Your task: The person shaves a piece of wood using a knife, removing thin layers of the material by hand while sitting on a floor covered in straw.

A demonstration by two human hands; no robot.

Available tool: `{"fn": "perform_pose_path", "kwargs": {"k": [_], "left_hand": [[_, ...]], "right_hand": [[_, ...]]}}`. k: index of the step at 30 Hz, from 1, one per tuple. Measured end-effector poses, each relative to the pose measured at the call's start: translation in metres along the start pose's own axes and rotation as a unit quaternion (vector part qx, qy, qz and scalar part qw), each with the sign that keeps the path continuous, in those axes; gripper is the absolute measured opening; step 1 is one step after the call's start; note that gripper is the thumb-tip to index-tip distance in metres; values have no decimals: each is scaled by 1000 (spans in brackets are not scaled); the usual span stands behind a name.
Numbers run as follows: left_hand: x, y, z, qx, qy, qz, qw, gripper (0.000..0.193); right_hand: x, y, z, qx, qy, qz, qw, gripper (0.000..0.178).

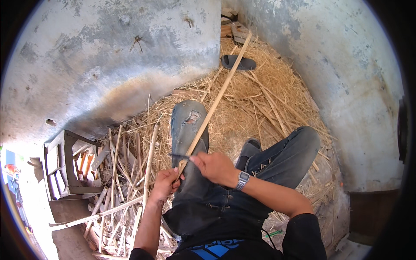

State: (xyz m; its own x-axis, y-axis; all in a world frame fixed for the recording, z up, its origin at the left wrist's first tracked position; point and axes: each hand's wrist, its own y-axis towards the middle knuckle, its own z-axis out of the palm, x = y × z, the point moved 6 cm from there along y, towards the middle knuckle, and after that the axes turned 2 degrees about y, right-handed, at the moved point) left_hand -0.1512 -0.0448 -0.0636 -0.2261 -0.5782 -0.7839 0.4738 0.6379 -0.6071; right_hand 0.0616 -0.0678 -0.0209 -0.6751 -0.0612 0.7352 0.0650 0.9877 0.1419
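Pale tan wood forms a long, straight, narrow strip [222, 92], slanting past the ripped jeans knee [182, 119] and over a dark slipper [248, 64]. The left hand [167, 183] has its grip round the near end; the right hand [216, 168] grips a dark blade [177, 156].

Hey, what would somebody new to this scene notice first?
Probably the long pale strip of wood, slanting from the left hand up over the straw, with a dark blade in the right hand across its near end. Next, perhaps the ripped trouser knee left of the strip, and the dark slipper behind its far part.
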Motion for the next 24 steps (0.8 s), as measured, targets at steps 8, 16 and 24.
{"fn": "perform_pose_path", "kwargs": {"k": [8,16,24], "left_hand": [[-6,2,6,26,-14,-4,1000,44],[-12,-5,13,-70,133,122,981,45],[-70,-17,53,-146,208,287,923,28]], "right_hand": [[-15,10,-10,-89,4,-17,996,46],[-46,34,-56,-150,114,116,975,45],[12,62,-107,-7,120,26,992,32]]}}
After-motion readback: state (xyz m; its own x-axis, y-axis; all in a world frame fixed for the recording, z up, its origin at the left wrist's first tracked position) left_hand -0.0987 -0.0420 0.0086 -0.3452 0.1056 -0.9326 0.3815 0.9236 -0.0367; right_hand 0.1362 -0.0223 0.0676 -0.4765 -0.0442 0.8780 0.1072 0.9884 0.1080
